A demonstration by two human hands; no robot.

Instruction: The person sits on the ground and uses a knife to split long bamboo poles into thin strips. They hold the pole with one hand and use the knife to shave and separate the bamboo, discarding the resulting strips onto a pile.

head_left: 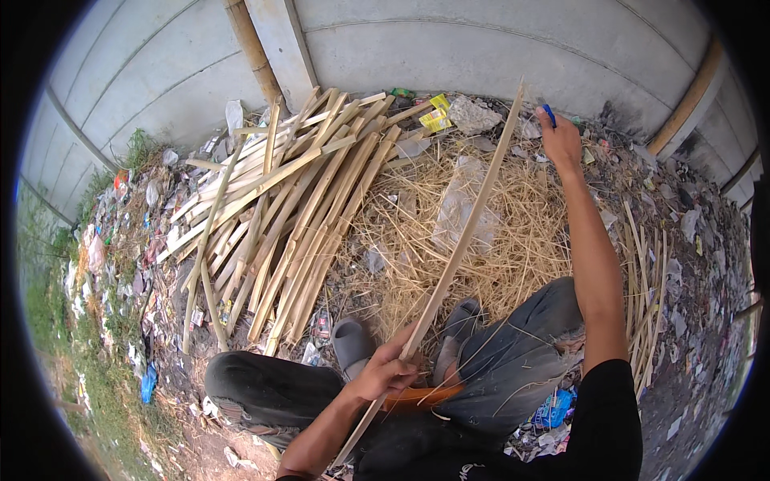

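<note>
Litter (pixel 132 280), wooden strip (pixel 472 220) in left hand (pixel 387 370), right hand (pixel 561 142) nearby

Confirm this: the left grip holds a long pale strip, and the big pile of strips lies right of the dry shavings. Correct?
Not quite: the head view shows the big pile of strips left of the dry shavings. The left grip does hold a long pale strip.

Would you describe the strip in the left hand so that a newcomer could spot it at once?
Below the grey wall lies a patch of straw. A long pale strip slants over it, gripped by the left hand. Unlike the pile of strips to its left, it is held up alone.
</note>
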